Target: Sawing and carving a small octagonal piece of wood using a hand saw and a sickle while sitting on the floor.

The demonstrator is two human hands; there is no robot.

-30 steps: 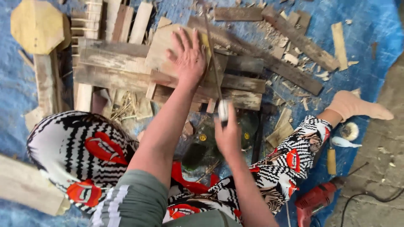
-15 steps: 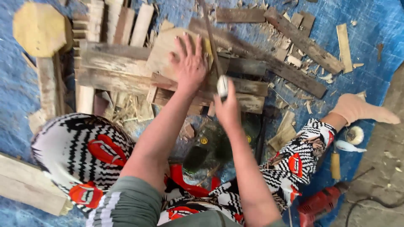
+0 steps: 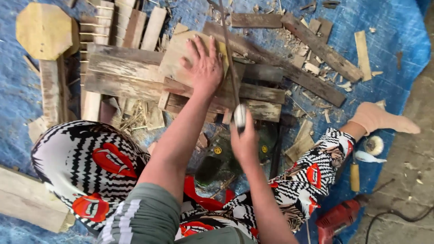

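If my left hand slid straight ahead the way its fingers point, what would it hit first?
Probably the thin saw blade crossing just beyond the fingertips of the left hand, which lies flat on a pale wood piece; depth is hard to judge.

makeshift woodwork spot | blue tarp (image 3: pixel 18 104) | scrap planks (image 3: pixel 122 74) | red drill (image 3: pixel 337 219)

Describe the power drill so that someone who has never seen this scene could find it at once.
Start from the blue tarp that covers the ground and follow it to its lower right corner, beside the bare grey floor. There, just past the person's patterned trouser leg, lies the power drill. It is the only bright red tool, with a dark cord trailing off to the right.
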